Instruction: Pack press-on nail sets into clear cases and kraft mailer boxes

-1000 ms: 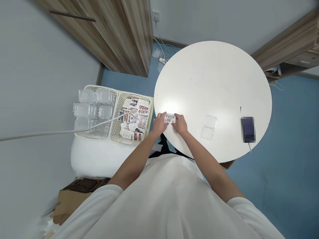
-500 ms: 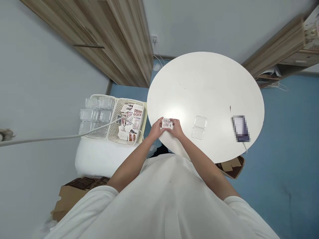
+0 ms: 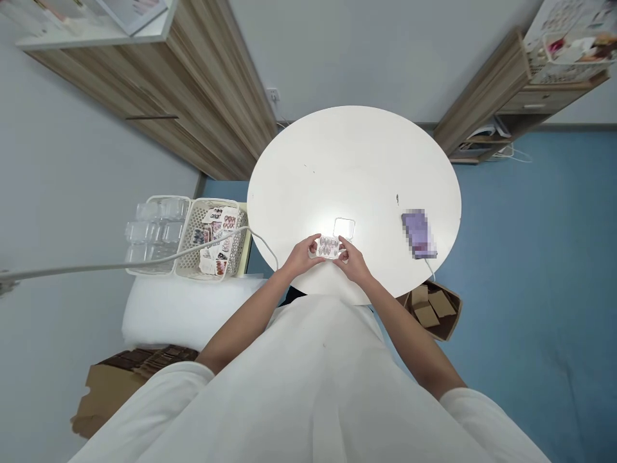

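A small white card of press-on nails with pinkish-purple pieces in rows is held over the near side of the round table. My left hand pinches its left edge, thumb and fingers closed on it. On the opposite edge, my right hand grips the same card. Just beyond the card lies an opened clear plastic box. One half of this box shows; the card and my right hand seem to cover the rest.
Left of the white table stand a basket of similar cards and another with stacked clear boxes. A white cable crosses above them. A phone rests at the table's right; a carton holds cardboard below.
The view has shifted, so the table appears further left. Both hands have brought the nail card right, up to the clear box, which is now partly covered.
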The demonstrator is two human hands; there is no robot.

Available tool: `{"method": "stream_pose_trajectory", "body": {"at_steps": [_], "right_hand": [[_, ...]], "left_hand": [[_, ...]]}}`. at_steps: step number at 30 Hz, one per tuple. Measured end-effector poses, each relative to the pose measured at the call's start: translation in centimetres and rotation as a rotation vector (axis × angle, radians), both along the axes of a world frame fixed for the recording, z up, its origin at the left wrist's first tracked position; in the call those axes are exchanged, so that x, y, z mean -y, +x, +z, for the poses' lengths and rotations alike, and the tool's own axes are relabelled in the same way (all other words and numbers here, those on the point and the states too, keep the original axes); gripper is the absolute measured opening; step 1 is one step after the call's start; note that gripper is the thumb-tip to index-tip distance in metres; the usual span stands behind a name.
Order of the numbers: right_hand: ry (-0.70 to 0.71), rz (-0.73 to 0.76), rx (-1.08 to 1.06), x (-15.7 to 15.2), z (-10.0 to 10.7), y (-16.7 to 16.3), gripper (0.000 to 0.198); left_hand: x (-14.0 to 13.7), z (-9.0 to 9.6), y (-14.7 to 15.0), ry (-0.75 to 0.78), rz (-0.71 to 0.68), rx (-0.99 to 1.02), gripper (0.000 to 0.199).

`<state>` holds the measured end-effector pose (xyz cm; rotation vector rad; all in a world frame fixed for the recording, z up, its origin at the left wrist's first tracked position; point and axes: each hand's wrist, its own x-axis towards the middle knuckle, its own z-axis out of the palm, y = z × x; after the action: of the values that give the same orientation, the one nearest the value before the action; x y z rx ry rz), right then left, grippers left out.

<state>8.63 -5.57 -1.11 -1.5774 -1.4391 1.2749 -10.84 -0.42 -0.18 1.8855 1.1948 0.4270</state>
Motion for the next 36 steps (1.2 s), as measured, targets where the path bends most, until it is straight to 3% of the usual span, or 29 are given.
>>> {"method": "stream_pose_trajectory", "body": {"at_steps": [5, 9, 17, 21, 27, 36], "right_hand": [[-0.015, -0.011, 0.022, 2.0, -1.0, 2.0, 0.063], [-0.019, 0.005, 0.016, 2.3, -1.6, 2.7, 0.064], [-0.059, -0.005, 0.117, 1.4, -2.4, 3.2, 0.064], [-0.009, 0.02, 0.236, 0.8, -2.9, 3.6, 0.063], [0.033, 0.038, 0.382, -0.1, -3.5, 3.4, 0.06], [0.037, 0.05, 0.356, 0.1, -4.0, 3.3, 0.058]], "left_hand": [[1.8, -0.5, 2.0, -0.087, -0.04, -0.042, 0.073], [2.1, -0.8, 2.7, -0.093, -0.045, -0.066, 0.065], [0.4, -1.6, 3.2, -0.025, -0.109, -0.128, 0.063], [-0.2, -2.5, 3.6, 0.053, -0.14, -0.236, 0.062], [-0.3, -3.3, 4.5, 0.091, -0.086, -0.379, 0.059], [-0.2, -3.8, 4.2, -0.028, -0.086, -0.263, 0.053]]}}
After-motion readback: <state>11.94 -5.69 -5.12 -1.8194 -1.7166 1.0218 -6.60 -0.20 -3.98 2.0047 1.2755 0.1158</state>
